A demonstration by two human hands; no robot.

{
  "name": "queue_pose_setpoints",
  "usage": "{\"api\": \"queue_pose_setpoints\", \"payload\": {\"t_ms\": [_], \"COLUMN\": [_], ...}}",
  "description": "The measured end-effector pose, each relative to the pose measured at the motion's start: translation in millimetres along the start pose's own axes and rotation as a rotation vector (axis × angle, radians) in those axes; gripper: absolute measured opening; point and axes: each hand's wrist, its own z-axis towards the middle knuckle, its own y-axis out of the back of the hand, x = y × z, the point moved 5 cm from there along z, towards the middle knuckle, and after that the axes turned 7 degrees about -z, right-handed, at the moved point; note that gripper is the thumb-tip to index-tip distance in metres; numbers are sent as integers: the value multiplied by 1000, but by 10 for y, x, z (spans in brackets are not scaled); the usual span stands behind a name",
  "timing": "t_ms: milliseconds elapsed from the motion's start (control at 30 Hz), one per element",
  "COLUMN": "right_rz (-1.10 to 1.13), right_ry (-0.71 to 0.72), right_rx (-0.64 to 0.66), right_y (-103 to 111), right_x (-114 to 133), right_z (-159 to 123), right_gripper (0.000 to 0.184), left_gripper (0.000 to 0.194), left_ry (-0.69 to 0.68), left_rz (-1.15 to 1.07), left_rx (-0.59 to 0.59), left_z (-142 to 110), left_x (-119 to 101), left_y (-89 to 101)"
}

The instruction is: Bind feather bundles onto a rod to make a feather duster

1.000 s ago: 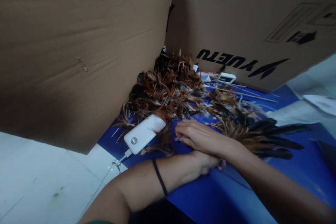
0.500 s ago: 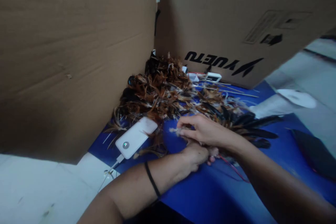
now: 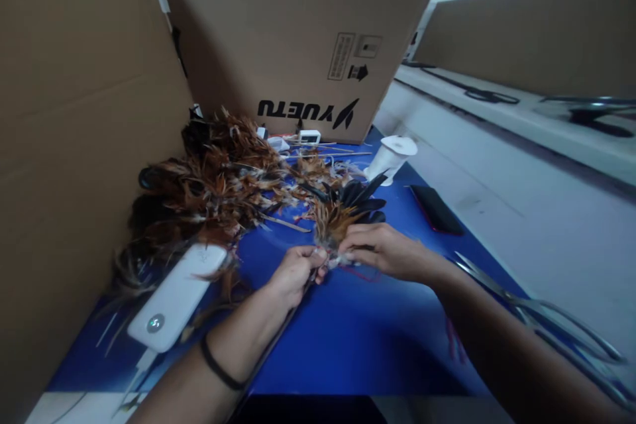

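My left hand (image 3: 295, 273) is closed, its thumb and fingertips gripping the top of a thin stick (image 3: 265, 352) that runs back along my forearm. Black and orange-brown feathers (image 3: 334, 217) fan out from that end, away from me. Right beside it, my right hand (image 3: 390, 248) pinches at the pale, fluffy feather bases; exactly what sits between the fingertips is partly hidden. A red string (image 3: 362, 273) loops just below the right fingers. Beyond and to the left spreads a large pile of brown and black feathers (image 3: 213, 185) on the blue tabletop (image 3: 318, 338).
A white power bank (image 3: 173, 298) with a cable lies at left. Cardboard (image 3: 283, 33) walls the back and left side. At right are a white spool (image 3: 390, 158), a dark phone (image 3: 436, 209) and large scissors (image 3: 527, 305). Thin sticks (image 3: 342, 151) lie at the back.
My view has turned right, bringing the scissors into sight. My forearms, crossed before, are now apart, with the left hand left of the right. The feathered end now points away from me.
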Motion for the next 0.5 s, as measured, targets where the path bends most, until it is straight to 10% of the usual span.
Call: {"api": "queue_pose_setpoints", "payload": {"t_ms": [500], "right_rz": [-120], "right_ry": [-21], "right_rx": [-174], "right_y": [-229], "right_x": [-140], "right_z": [-9], "right_gripper": [17], "left_gripper": [21], "left_ry": [49], "left_rz": [-4], "left_rx": [5], "left_z": [-22], "left_x": [-26], "left_y": [-20]}}
